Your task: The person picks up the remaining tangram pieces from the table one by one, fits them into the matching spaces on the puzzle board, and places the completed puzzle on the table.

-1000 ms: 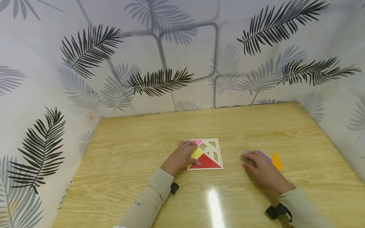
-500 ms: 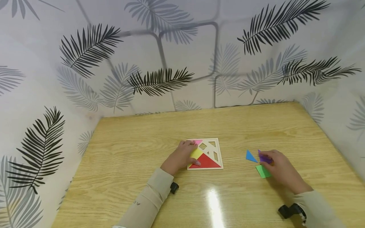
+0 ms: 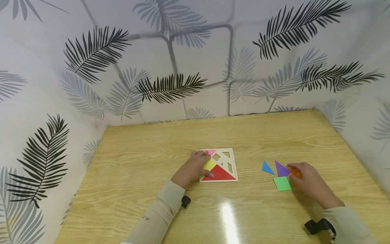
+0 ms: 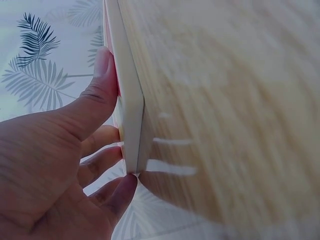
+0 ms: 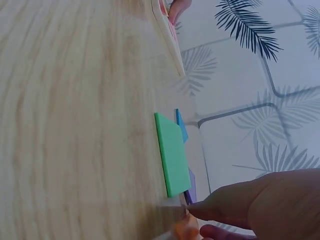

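Note:
A pale square tangram tray lies flat on the table, with red, yellow and pink pieces in it. My left hand rests on its left side, thumb on the red piece and fingers on the yellow and pink area. In the left wrist view the thumb lies on the tray's top face. To the right, my right hand pinches an orange piece, partly hidden by the fingers. Beside it lie a purple triangle, a blue triangle and a green piece.
The wooden table reaches back to a pale curtain with leaf prints. Several cut-out openings show on the tray's right part. A bright reflection lies on the table between the arms.
My right hand has moved right, from over the blue and purple triangles to the orange piece, uncovering the blue, purple and green pieces. The left hand and tray have stayed put.

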Demonstrator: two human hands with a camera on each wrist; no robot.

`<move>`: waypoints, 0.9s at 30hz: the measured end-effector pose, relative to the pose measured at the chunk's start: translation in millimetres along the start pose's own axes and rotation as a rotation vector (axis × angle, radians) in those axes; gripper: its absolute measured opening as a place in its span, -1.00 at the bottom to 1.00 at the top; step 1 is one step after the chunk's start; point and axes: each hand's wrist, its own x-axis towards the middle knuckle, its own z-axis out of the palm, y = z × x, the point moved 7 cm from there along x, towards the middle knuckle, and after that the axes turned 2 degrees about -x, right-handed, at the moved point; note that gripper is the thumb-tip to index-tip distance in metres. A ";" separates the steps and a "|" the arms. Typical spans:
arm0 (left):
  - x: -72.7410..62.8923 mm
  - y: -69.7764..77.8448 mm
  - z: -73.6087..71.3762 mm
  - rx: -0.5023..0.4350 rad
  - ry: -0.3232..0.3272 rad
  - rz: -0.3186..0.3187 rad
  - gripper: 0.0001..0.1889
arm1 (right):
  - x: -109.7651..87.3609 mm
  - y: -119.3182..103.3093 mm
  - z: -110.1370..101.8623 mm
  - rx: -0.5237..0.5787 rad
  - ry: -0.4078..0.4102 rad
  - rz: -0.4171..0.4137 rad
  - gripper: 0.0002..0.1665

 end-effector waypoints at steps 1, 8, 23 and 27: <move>-0.2 -0.3 0.2 0.000 0.000 -0.001 -0.16 | -0.1 0.7 0.3 -0.005 -0.001 0.000 -0.57; -1.0 -0.5 -0.6 -0.026 -0.006 -0.018 -0.17 | 0.0 7.6 0.8 -0.015 -0.014 0.025 -0.54; -3.2 1.7 -3.7 -0.045 0.013 0.003 -0.19 | 8.2 23.5 -0.1 0.039 -0.146 0.136 -0.42; -3.7 1.7 -2.9 -0.046 0.008 0.004 -0.18 | 8.5 23.6 -0.1 0.040 -0.180 0.163 -0.43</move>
